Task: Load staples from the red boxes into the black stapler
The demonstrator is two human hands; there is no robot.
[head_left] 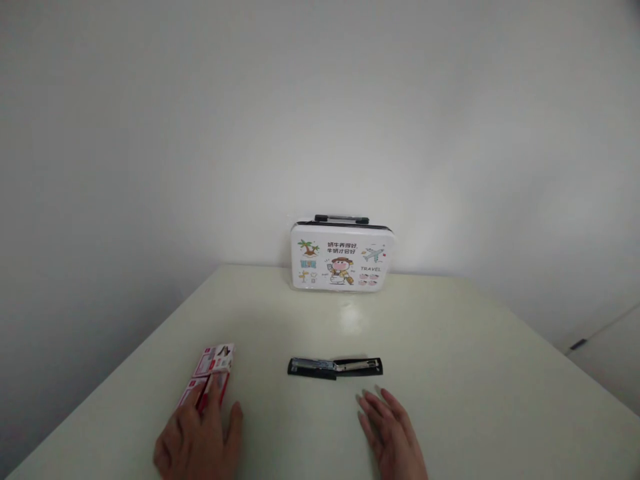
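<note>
Spread open across the table, a black stapler [313,365] lies flat with its metal inside showing. My right hand [393,430] is just in front of it, fingers apart and holding nothing. At the left are small red and white cardboard boxes [216,358] set close together, with dark pictures printed on one of them. My left hand [200,437] rests on their near part with its fingers stretched out, covering some of them. Whether its fingertips grip anything is not visible.
A white case [343,257] with cartoon prints and a black handle stands upright at the back of the pale table [280,440], near the wall [320,120]. A dark cable piece [579,345] shows beyond the table's right edge.
</note>
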